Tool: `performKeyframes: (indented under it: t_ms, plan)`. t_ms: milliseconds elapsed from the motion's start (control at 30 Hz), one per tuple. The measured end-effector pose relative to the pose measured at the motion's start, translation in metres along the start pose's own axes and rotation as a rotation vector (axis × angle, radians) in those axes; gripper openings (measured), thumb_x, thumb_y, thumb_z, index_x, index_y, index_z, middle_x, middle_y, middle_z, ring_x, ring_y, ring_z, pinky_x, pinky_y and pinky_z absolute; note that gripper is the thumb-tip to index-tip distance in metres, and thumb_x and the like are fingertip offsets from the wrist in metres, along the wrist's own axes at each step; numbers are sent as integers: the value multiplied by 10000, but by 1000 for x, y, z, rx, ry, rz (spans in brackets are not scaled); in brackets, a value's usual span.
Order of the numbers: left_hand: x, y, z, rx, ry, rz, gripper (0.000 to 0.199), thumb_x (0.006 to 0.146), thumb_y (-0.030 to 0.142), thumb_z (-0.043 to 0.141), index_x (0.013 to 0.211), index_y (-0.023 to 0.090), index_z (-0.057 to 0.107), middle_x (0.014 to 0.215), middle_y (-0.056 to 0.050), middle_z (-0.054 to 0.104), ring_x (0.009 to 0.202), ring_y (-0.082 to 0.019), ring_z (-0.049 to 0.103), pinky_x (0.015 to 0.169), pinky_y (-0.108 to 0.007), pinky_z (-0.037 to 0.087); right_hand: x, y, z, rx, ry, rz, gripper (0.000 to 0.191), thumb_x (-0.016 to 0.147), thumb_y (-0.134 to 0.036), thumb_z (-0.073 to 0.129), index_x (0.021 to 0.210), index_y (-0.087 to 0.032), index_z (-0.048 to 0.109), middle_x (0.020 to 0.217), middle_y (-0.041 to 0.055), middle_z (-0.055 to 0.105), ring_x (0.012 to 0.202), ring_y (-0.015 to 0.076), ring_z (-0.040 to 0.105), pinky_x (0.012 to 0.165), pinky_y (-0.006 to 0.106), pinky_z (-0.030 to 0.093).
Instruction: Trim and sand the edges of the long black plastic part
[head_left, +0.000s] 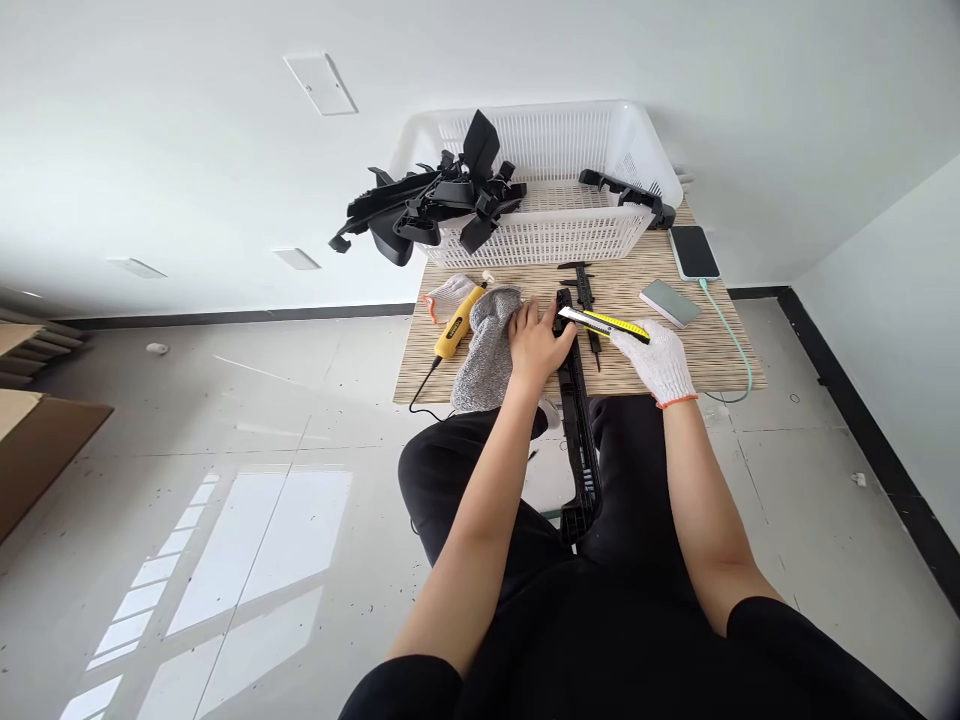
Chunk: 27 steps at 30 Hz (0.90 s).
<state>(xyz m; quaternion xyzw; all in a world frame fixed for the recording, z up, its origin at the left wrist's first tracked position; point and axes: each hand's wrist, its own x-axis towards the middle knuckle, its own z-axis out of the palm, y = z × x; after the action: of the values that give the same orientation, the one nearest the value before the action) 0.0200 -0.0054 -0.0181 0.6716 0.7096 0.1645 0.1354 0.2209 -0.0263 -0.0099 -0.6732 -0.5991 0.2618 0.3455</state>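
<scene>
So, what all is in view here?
Table: 1, striped beige, ahead
Basket: 1, white, table's back
Loose parts: several, black, in and over basket
Tool: 1, yellow, table's left
Loose glove: 1, white, beside tool
Cloth: 1, grey, table's left
Caliper: 1, black, table's middle
Phone: 1, dark screen, table's right
Cable: 1, mint, at phone
Flat item: 1, grey, near phone
Long part: 1, black, table to lap
Knife: 1, yellow-black, in right grip
Cardboard: count unclear, brown, far left
Wall panels: 3, white, back wall
Legs: 2, black, beside long part
Left grip: 1, bare, on long part
Right grip: 1, white-gloved, holding knife
</scene>
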Motion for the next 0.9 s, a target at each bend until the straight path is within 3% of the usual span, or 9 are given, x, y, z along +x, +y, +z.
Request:
performKeyframes:
  t_ms: [100, 200, 333, 667, 800, 900]
  plan:
    - [1, -1, 1, 1, 4, 6, 677, 980, 572, 360, 1572, 256, 445, 1693, -52, 335, 1591, -272, 268, 1321, -461, 190, 0, 0, 0, -2, 42, 22, 452, 837, -628, 645, 992, -214, 738, 900, 70, 746, 859, 256, 649, 788, 369, 471]
    - [1, -1, 2, 7, 12, 7, 676, 980, 577, 355, 1566, 257, 455, 1689, -53, 345, 1586, -275, 278, 1319, -463, 192, 1, 1, -1, -4, -19, -6, 433, 832, -624, 657, 981, -226, 742, 895, 52, 748, 828, 239, 648, 782, 362, 466]
    - [0, -1, 0, 1, 3, 3, 670, 981, 560, 366, 1571, 254, 446, 1690, -55, 342, 1591, -269, 269, 1320, -456, 189, 1, 1, -1, -8, 36, 29, 433, 838, -632, 648, 963, -225, 730, 902, 55, 749, 815, 235, 646, 770, 362, 467]
    - [1, -2, 2, 26, 5, 3, 672, 982, 575, 348, 1569, 264, 448, 1690, -35, 344, 1590, -266, 267, 1322, -454, 194, 0, 1, -1, 12, -27, -8, 436, 836, -613, 649, 1004, -221, 736, 923, 60, 753, 855, 241, 651, 785, 355, 476]
    - [1, -1, 2, 8, 4, 5, 676, 981, 570, 360, 1574, 256, 441, 1692, -54, 338, 1591, -274, 266, 1319, -467, 197, -1, 0, -1, -5, 47, 34, 450, 846, -635, 632, 997, -224, 739, 925, 61, 754, 865, 249, 652, 789, 361, 469]
    - [1, -1, 1, 11, 14, 6, 674, 980, 567, 362, 1565, 248, 458, 1688, -65, 347, 1588, -275, 274, 1320, -461, 194, 0, 1, 0, -3, -20, -5, 438, 852, -629, 635, 1002, -233, 747, 913, 47, 754, 843, 235, 653, 788, 353, 463]
